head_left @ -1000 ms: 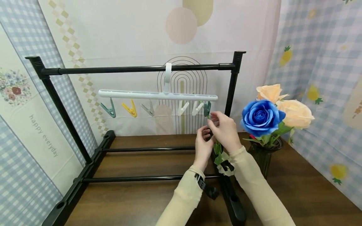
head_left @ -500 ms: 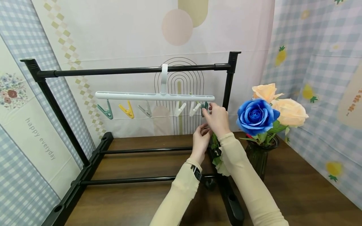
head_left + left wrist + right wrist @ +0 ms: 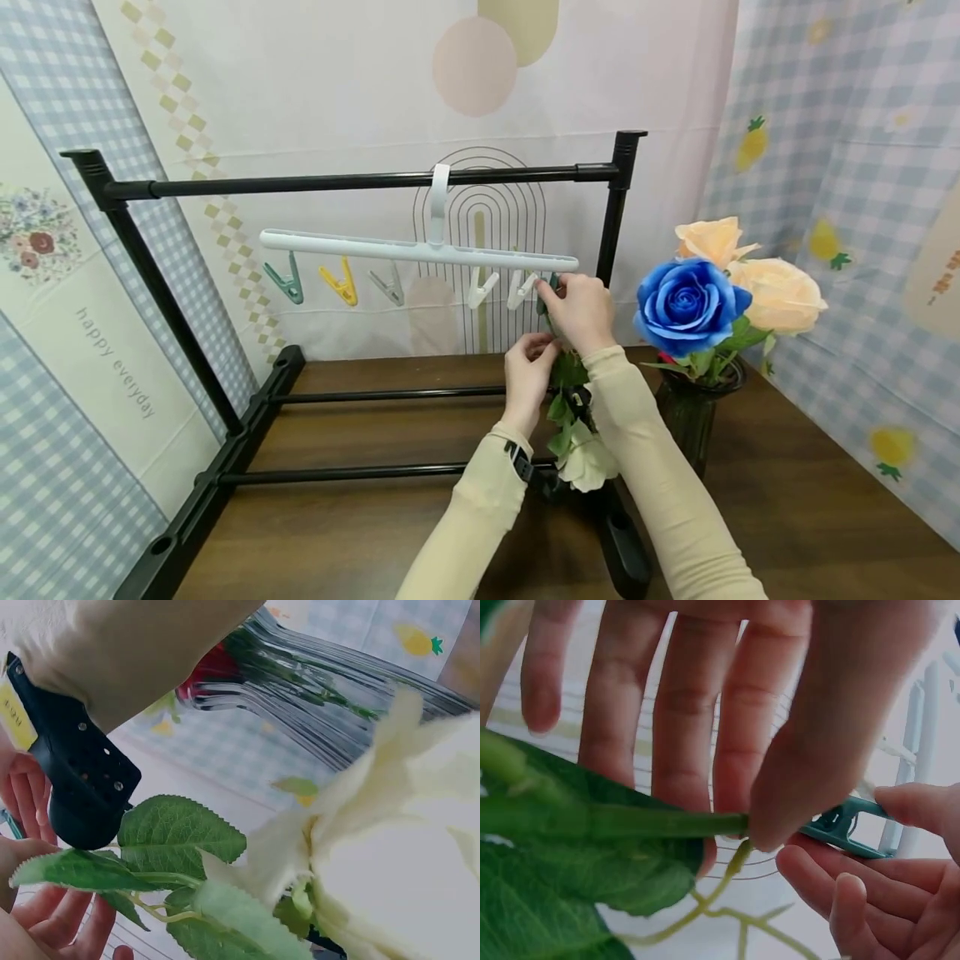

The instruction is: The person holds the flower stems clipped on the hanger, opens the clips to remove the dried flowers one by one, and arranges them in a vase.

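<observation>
A white rose (image 3: 587,458) hangs head down, its leafy stem running up to both hands. My left hand (image 3: 528,371) pinches the upper stem between thumb and fingers; the right wrist view shows the green stem (image 3: 622,821) ending at that thumb. Just above, my right hand (image 3: 581,312) pinches a dark green clip (image 3: 847,826) between thumb and fingers, at the right end of a white hanger (image 3: 405,250). In the head view the right hand covers most of that clip. Leaves (image 3: 180,832) fill the left wrist view beside the blossom.
The hanger hooks over a black rack's top bar (image 3: 300,183). Along it hang a green clip (image 3: 287,282), a yellow clip (image 3: 341,283), a grey clip (image 3: 388,285) and two white clips. A dark glass vase (image 3: 686,417) with a blue rose (image 3: 692,307) and peach roses stands right.
My right hand has moved up from beside the stem to the dark green clip. The hanger now tilts down on the right. The white rose shows more fully below the hands.
</observation>
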